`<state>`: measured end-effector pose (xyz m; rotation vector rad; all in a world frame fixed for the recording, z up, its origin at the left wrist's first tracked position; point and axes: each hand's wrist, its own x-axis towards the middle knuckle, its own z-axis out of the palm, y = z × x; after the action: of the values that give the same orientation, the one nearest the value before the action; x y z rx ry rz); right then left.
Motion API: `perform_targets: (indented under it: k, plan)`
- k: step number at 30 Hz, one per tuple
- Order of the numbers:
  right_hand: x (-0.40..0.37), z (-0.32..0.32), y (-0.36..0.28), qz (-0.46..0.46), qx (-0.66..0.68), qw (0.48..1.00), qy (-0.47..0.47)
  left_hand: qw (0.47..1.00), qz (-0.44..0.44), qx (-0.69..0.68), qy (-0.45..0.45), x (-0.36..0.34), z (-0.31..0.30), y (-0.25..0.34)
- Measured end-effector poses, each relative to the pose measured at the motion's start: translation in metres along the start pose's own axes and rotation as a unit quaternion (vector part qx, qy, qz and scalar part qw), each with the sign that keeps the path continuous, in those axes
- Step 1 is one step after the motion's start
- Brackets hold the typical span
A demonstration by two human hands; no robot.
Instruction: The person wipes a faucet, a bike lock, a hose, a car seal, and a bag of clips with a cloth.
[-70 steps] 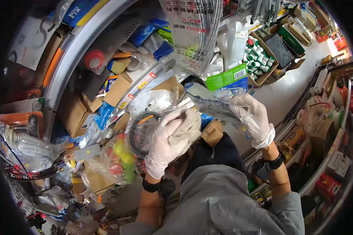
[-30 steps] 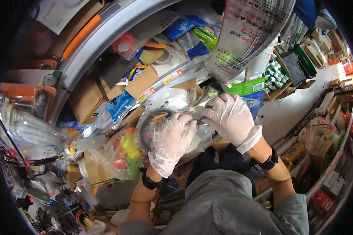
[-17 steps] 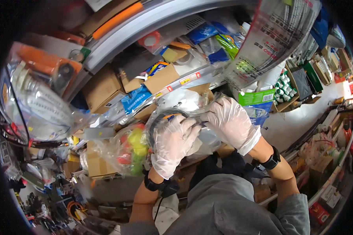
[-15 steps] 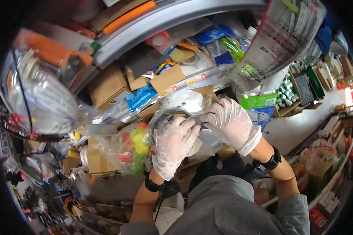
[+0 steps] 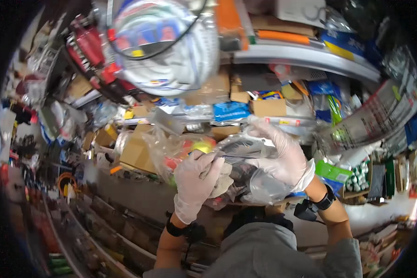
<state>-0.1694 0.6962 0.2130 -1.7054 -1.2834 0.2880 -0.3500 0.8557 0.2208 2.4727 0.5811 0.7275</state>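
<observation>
My left hand (image 5: 194, 183), in a thin translucent glove, is closed around a crumpled beige cloth (image 5: 222, 182). Its fingertips meet the near-left edge of a clear plastic bag (image 5: 245, 150) with dark contents I cannot make out. On the other side of that bag is my right hand (image 5: 285, 155), gloved alike, its fingers curled over the plastic. A clear, rounded plastic piece (image 5: 266, 186) shows just below the right hand. To the left lies another clear bag with red and yellow-green things (image 5: 201, 146) in it.
A cardboard box (image 5: 141, 148) stands at left. Behind the hands, a shelf holds a blue packet (image 5: 230, 111) and a small carton (image 5: 268, 107). Hanging at upper left is a wrapped white coil (image 5: 167, 51); a printed plastic sheet (image 5: 380, 116) hangs at right. A green packet (image 5: 333, 171) lies below it.
The view has swung left, bringing the white coil in. My hands have moved apart, the left one drawing back with the beige cloth, which shows more. The bag is spread wider between them.
</observation>
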Motion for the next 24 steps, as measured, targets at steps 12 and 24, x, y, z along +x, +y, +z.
perform_targets:
  k: [12,24]
  plan:
    - [0.053,0.013,-0.057,-0.177,-0.043,0.983,0.004,0.998,0.011,-0.017,0.059,0.003,-0.090,0.020]
    - [0.100,-0.037,-0.121,-0.092,0.252,0.955,0.129,0.900,-0.136,-0.413,0.001,0.012,-0.137,0.019]
